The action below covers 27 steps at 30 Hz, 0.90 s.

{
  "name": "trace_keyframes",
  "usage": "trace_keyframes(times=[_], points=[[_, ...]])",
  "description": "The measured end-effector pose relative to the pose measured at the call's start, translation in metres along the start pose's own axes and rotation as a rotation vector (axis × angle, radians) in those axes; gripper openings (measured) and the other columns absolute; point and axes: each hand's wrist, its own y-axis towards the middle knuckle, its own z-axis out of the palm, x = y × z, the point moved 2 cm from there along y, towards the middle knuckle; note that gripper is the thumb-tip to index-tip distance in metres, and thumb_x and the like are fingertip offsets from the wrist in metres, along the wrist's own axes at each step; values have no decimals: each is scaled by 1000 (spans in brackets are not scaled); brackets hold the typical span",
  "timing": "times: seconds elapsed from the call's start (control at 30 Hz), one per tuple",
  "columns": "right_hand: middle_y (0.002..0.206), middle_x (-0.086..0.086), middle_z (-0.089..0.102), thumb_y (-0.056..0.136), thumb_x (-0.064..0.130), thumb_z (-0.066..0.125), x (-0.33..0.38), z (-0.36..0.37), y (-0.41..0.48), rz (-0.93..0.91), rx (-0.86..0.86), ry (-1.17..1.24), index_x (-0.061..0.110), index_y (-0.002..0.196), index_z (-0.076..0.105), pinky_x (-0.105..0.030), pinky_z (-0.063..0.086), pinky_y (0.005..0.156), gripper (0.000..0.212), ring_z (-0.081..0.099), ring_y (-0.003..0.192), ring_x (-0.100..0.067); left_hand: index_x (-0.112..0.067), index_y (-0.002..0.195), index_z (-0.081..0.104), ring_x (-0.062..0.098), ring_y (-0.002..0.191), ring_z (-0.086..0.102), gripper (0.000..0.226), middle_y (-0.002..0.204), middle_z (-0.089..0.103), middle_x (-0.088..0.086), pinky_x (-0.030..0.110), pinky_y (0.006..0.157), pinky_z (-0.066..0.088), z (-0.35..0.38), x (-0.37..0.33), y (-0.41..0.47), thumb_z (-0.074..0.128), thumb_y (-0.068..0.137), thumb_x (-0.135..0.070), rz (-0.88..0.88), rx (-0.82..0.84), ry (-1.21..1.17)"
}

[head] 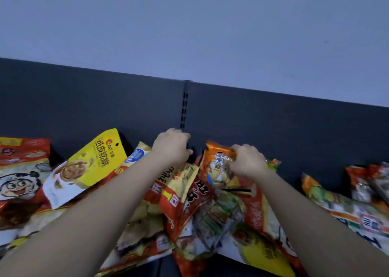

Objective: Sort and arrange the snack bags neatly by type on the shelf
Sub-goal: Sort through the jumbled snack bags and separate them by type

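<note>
A jumbled heap of snack bags (pixel 195 213) covers the dark shelf (pixel 160 264). My right hand (pixel 247 160) grips the top edge of an orange bag with a cartoon figure (pixel 216 156) at the back of the heap. My left hand (pixel 171 145) is curled over the top of a pale yellow bag with dark lettering (pixel 179 177); its fingertips are hidden, so a grip on the bag is unclear. A yellow walnut bag (pixel 90 165) leans to the left of my left arm. At far left lies a red and white bag with a cartoon face (pixel 19 182).
A dark back panel (pixel 273 120) with a slotted upright (pixel 184 108) rises behind the bags, a pale wall (pixel 189 24) above it. More orange and red bags (pixel 362 184) lie at the right end of the shelf.
</note>
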Motion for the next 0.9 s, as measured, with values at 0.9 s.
trace_keyframes(times=[0.9], points=[[99,1,63,93,24,55,-141,38,30,-24,-296,165,18,97,69,-30,39,74,16,62,89,-21,-24,152,-14,30,106,59,114,112,62,7,58,107,33,80,-106,52,75,82,-34,-316,-85,-442]])
